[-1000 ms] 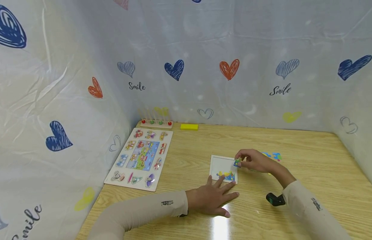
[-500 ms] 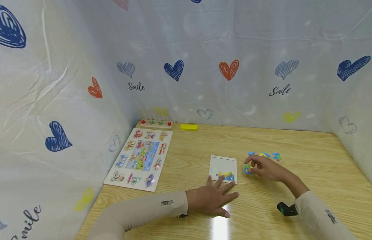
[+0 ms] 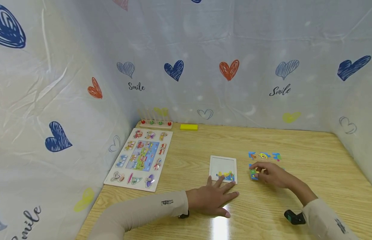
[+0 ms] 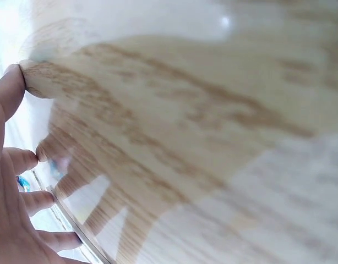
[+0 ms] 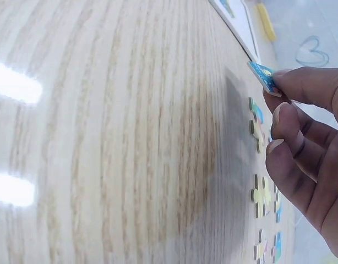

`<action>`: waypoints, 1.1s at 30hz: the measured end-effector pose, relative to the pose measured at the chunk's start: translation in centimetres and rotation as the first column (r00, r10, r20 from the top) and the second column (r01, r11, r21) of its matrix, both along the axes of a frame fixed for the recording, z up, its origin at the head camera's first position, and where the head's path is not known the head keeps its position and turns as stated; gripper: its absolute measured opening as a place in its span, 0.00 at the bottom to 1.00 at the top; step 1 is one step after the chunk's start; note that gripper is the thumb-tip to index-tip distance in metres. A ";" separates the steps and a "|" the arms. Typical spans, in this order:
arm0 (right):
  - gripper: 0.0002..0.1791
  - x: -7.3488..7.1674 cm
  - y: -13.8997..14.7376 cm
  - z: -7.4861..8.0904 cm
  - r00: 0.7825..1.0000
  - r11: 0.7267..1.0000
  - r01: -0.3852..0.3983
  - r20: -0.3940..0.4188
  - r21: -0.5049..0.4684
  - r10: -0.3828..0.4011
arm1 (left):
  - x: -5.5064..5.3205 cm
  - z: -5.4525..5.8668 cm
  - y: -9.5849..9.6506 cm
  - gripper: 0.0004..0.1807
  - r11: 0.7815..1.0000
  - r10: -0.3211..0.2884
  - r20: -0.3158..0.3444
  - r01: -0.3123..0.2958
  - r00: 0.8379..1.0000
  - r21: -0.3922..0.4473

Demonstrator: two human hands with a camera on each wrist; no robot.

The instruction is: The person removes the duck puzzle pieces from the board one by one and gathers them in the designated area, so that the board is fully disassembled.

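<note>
My left hand (image 3: 212, 198) lies with fingers spread, its fingertips at the near edge of a small white puzzle tray (image 3: 223, 163). Joined yellow and blue jigsaw pieces (image 3: 230, 176) fill the near right part of the tray, partly behind the fingers. Right of the tray, my right hand (image 3: 273, 175) pinches a blue, green and yellow jigsaw piece (image 3: 253, 174) between thumb and index finger. In the right wrist view that piece (image 5: 261, 77) is tilted above the table, and its other fingers curl loosely.
Loose jigsaw pieces (image 3: 264, 155) lie in a row beyond my right hand, with more beside and beneath it. On the left is a peg puzzle board (image 3: 143, 156). Behind it stand a bead stand (image 3: 156, 124) and a yellow block (image 3: 189, 127). Heart-patterned curtain (image 3: 204, 43) encloses the table.
My right hand has moved right and slightly nearer, carrying the jigsaw piece away from the tray's right edge. More loose pieces are uncovered behind it. The left hand has stayed put.
</note>
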State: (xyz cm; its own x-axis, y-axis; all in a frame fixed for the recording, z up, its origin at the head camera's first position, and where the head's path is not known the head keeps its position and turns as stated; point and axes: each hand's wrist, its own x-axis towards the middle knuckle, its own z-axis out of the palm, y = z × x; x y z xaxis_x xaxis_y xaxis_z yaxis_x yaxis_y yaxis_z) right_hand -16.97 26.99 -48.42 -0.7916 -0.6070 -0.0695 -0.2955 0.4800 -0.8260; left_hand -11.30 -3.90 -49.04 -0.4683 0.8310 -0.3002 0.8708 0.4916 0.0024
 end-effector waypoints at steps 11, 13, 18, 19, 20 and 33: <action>0.08 0.8 -0.1 -1.1 0.994 0.997 0.028 -0.107 0.071 -0.021 | 0.0 0.0 0.1 0.43 1.000 -0.004 0.009 0.004 1.000 0.002; 0.08 0.9 -0.1 -1.2 0.992 0.995 0.030 -0.123 0.093 -0.019 | 0.0 0.0 0.1 0.43 1.000 -0.003 0.015 0.003 1.000 -0.001; 0.15 1.3 -0.1 -1.2 0.991 0.986 0.055 -0.128 0.156 -0.035 | -0.1 0.0 -0.1 0.43 1.000 0.006 0.033 -0.006 0.999 0.007; 0.17 1.4 -0.1 -1.2 0.990 0.983 0.065 -0.133 0.172 -0.042 | -0.1 -0.1 -0.1 0.43 1.000 0.006 0.034 -0.006 0.999 0.010; 0.18 1.6 0.0 -1.2 0.989 0.978 0.078 -0.139 0.192 -0.052 | -0.1 -0.1 -0.1 0.43 1.000 0.005 0.035 -0.005 0.999 0.013; 0.24 2.8 0.6 -1.2 0.979 0.935 0.149 -0.179 0.321 -0.094 | -0.2 -0.6 -0.1 0.43 1.000 0.008 0.037 -0.009 0.999 0.026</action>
